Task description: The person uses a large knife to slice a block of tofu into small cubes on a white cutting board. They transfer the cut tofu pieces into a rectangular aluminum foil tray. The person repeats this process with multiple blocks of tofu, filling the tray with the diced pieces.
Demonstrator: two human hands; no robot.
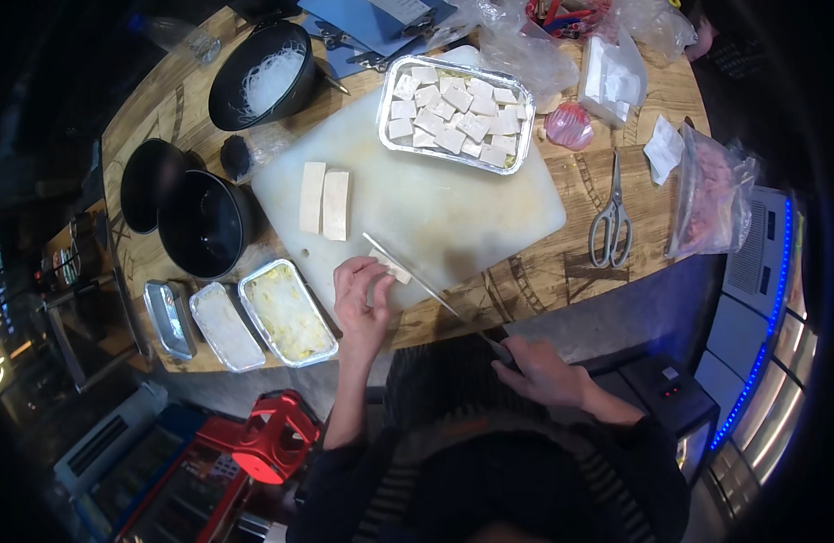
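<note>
My right hand [542,370] grips the handle of a kitchen knife [417,277], whose blade reaches up and left over the near edge of a white cutting board [451,210]. Under the blade lies a small piece of white tofu [392,267], held by the fingertips of my left hand [363,298]. Two long tofu slabs [325,202] lie side by side at the board's left. At its far side stands a foil tray [519,165] filled with flat tofu pieces [458,100], with some pale green leaf showing at the edges.
Kitchen scissors [612,227] and a plastic bag of pink meat [714,190] lie at the right. Black bowls [203,224] stand at the left, one farther bowl [227,88] holding white noodles. Smaller foil trays [288,312] line the near left edge. Clipboards [383,27] lie at the back.
</note>
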